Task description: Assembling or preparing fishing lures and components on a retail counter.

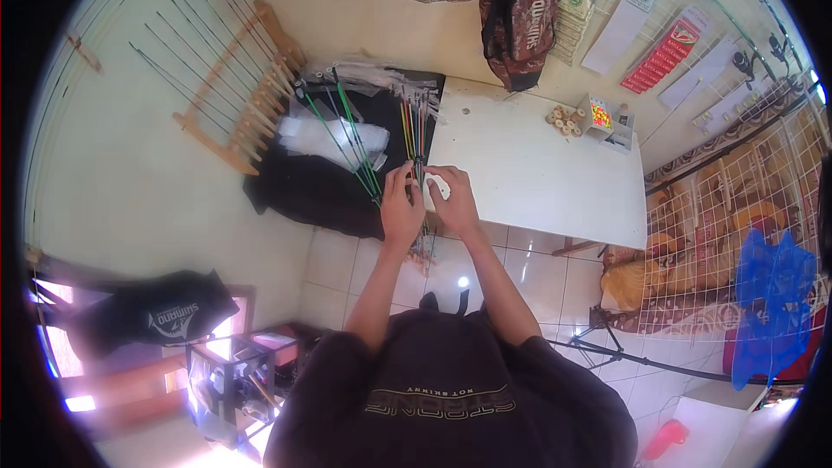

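Note:
A bundle of thin fishing rods (414, 126), in red, yellow, black and other colours, lies across the dark cloth beside the white table. My left hand (402, 208) is closed around its near part, by a dark band. Just to the right, my right hand (455, 195) has thumb and forefinger bent together at the bundle's side. Whatever its fingertips pinch is too small to make out. The bundle's near ends stick out below my hands, over the floor. Left of the bundle, several green rods (351, 134) lie slanted over clear plastic wrapping (303, 136).
The white table (529, 165) spans the right, with wooden spools (565, 121) and a small box (607, 121) at its far end. A wooden rod rack (251, 108) stands left. A camouflage bag (518, 26) hangs ahead; a white wire grid (702, 234) is at right.

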### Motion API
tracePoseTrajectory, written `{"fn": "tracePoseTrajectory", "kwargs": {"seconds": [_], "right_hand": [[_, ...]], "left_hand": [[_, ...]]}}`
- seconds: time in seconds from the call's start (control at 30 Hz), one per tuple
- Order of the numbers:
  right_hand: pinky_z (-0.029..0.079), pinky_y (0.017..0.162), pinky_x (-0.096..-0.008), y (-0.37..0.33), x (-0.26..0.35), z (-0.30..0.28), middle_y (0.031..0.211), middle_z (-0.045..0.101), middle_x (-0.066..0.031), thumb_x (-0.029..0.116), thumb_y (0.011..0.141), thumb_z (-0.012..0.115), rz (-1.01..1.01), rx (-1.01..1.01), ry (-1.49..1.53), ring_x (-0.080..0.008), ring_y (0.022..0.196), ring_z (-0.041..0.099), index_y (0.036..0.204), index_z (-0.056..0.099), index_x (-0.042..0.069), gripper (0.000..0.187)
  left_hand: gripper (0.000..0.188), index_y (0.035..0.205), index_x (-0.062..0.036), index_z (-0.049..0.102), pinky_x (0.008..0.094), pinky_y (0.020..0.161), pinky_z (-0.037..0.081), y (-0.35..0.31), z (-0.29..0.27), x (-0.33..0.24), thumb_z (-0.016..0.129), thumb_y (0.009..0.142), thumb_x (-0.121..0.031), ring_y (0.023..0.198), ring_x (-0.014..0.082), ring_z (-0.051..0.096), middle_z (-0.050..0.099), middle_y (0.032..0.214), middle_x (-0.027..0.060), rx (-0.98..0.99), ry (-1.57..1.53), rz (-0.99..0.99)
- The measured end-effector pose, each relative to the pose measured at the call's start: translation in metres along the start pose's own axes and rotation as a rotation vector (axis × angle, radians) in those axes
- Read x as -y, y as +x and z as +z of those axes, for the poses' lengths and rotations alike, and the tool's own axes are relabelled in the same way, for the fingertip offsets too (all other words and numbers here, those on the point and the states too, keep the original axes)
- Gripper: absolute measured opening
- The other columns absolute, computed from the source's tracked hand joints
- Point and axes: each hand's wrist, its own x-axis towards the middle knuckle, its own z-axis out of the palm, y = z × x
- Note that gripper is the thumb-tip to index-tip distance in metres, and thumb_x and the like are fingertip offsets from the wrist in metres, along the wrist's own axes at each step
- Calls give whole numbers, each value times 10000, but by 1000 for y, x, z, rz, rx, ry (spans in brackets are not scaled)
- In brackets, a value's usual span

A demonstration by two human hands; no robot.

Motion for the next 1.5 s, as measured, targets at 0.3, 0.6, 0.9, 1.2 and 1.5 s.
{"fn": "tracePoseTrajectory", "kwargs": {"seconds": [0.3,0.6,0.9,1.2,1.5], "right_hand": [[405,946,-398,9,2,3,1075,604,-130,90,876,577,22,27,73,-320,1069,514,1115,601,57,243],[400,956,-395,13,-2,7,1091,602,-131,100,880,580,56,50,135,-319,1086,517,1110,593,44,237],[420,926,-394,13,3,0,1065,618,-134,98,880,580,111,85,208,-313,1055,543,1087,613,30,220],[435,905,-376,12,-3,-3,1084,614,-130,102,887,574,37,98,156,-297,1034,549,1096,618,51,220],[423,938,-391,6,-3,-2,1083,613,-128,52,848,588,16,86,155,-308,1046,544,1105,616,49,258]], "left_hand": [[321,1180,-68,569,325,683,505,8,3,0,566,863,-24,869,223,637,568,1042,90,-33,-21,-29],[187,1068,-68,617,301,658,494,18,5,0,618,886,-113,782,172,639,587,966,57,-109,-7,-35],[147,991,-56,636,306,656,491,26,6,-9,654,876,-145,712,172,633,596,912,60,-132,11,-91],[128,949,-32,633,304,639,504,24,13,2,666,869,-126,750,194,651,649,872,85,-187,-68,-25],[111,926,-34,634,295,620,501,13,11,-3,687,842,-84,740,197,626,627,824,78,-163,-162,-75]]}}
